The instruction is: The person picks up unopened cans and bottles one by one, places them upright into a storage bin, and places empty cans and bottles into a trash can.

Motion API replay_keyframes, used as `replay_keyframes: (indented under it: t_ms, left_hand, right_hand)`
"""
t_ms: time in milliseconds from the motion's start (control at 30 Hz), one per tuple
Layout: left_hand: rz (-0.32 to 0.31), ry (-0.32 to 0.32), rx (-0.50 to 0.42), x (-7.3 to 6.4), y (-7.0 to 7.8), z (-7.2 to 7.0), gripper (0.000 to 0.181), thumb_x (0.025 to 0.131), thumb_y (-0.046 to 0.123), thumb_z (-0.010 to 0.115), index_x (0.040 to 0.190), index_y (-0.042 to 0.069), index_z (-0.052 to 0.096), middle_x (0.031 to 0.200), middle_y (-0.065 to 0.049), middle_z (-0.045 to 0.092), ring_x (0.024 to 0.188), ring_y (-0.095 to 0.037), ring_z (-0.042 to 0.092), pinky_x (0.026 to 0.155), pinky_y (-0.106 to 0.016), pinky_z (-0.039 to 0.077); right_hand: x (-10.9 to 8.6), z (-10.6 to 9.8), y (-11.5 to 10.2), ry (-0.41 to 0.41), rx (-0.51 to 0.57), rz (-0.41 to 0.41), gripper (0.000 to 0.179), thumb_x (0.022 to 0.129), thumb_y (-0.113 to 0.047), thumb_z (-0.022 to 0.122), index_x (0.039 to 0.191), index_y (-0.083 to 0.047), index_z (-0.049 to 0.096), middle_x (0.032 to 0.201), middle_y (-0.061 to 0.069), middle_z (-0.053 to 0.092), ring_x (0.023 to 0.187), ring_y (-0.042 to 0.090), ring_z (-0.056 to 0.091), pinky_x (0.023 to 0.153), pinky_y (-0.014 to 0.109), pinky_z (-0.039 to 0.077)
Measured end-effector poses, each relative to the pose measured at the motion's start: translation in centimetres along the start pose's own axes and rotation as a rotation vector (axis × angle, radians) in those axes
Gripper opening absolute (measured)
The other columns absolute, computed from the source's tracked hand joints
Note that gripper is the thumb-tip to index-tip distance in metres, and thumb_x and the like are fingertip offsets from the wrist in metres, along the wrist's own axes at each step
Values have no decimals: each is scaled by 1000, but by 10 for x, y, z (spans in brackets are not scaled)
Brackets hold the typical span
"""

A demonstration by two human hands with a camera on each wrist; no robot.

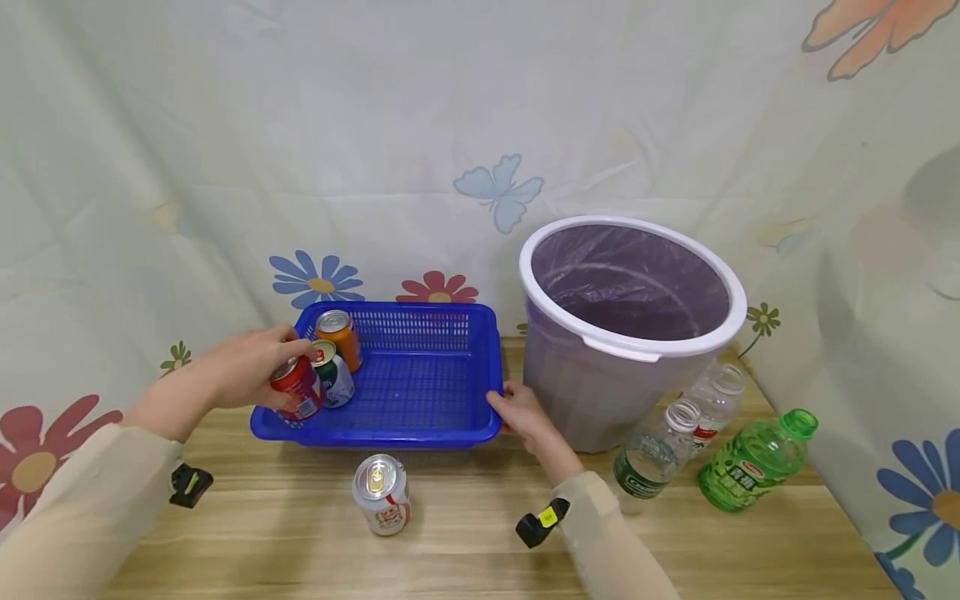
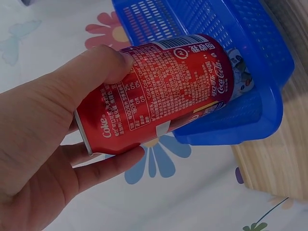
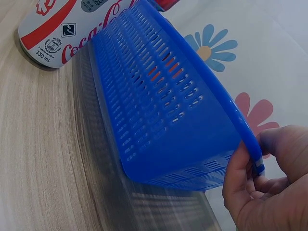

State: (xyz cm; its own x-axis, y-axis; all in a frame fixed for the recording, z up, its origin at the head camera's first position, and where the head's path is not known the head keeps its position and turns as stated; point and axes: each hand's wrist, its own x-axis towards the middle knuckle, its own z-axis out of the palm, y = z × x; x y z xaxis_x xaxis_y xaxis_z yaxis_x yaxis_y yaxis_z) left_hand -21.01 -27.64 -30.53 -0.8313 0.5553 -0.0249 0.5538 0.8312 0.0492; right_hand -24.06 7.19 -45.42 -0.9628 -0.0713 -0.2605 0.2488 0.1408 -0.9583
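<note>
My left hand (image 1: 251,367) grips a red Coca-Cola can (image 2: 163,91) with thumb and fingers around its upper part, at the left end of the blue plastic basket (image 1: 420,435). Right beside that can, inside the basket, stand a green-and-white can (image 1: 337,385) and an orange can (image 1: 345,340). My right hand (image 1: 525,410) pinches the basket's right rim between thumb and fingers, as the right wrist view (image 3: 269,178) also shows. In front of the basket, on the wooden table, a white Coca-Cola can (image 1: 384,504) stands upright.
A tall bin (image 1: 577,400) with a white rim and a plastic liner stands right of the basket. Two clear bottles (image 1: 648,462) and a green bottle (image 1: 750,467) stand at the right of the table (image 1: 480,542). A flower-printed cloth (image 1: 375,125) hangs behind.
</note>
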Motion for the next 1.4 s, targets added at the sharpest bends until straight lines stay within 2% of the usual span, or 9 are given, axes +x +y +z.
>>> replay_keyframes:
  t_ms: [100, 333, 467, 633, 900, 1133, 1400]
  left_hand:
    - [-18, -11, 0, 3, -2, 3, 61, 64, 25, 84, 116, 7, 58, 102, -14, 54, 87, -26, 57, 67, -38, 56]
    - [-32, -40, -21, 8, -7, 10, 59, 66, 22, 81, 118, 7, 58, 101, -13, 53, 83, -22, 57, 65, -34, 55]
    - [-17, -37, -23, 9, -8, 14, 55, 66, 19, 81, 114, 6, 59, 100, -13, 54, 80, -21, 56, 64, -32, 54]
    - [-18, -39, -24, 12, -10, 20, 52, 65, 18, 81, 111, 9, 59, 99, -13, 54, 79, -22, 57, 63, -33, 55]
    - [-54, -91, -75, 16, -12, 31, 48, 67, 14, 80, 110, 10, 57, 101, -14, 53, 84, -26, 58, 66, -36, 56]
    - [-53, -97, -99, 18, -15, 40, 47, 68, 13, 78, 111, 8, 58, 101, -14, 52, 84, -24, 57, 67, -34, 56]
    - [-73, -98, -132, 18, -18, 50, 50, 67, 12, 77, 113, 7, 58, 103, -13, 50, 82, -22, 56, 67, -34, 55]
  right_hand:
    - [0, -1, -1, -3, -3, 1, 20, 85, -11, 53, 99, 4, 55, 82, 11, 61, 57, 9, 56, 48, 20, 47]
    - [-2, -4, 1, -32, 2, -63, 20, 84, -14, 53, 95, 3, 55, 81, 11, 61, 62, 14, 61, 51, 24, 52]
    - [-2, -2, 2, -17, 7, -24, 24, 85, -12, 53, 101, 5, 55, 87, 16, 62, 64, 15, 62, 53, 25, 52]
    - [-3, 0, -1, -16, 13, -7, 28, 87, -12, 51, 107, 8, 53, 84, 11, 61, 60, 11, 59, 51, 23, 51]
    - [-3, -1, -2, -12, 9, 9, 25, 86, -10, 51, 105, 6, 54, 88, 16, 62, 62, 13, 60, 53, 25, 53]
    - [-11, -2, -11, -28, 18, -11, 25, 86, -9, 50, 104, 9, 53, 78, 6, 60, 60, 9, 58, 52, 22, 52]
    - [-3, -1, -1, -21, 26, -11, 25, 85, -11, 51, 102, 7, 54, 89, 19, 63, 64, 14, 61, 53, 24, 53]
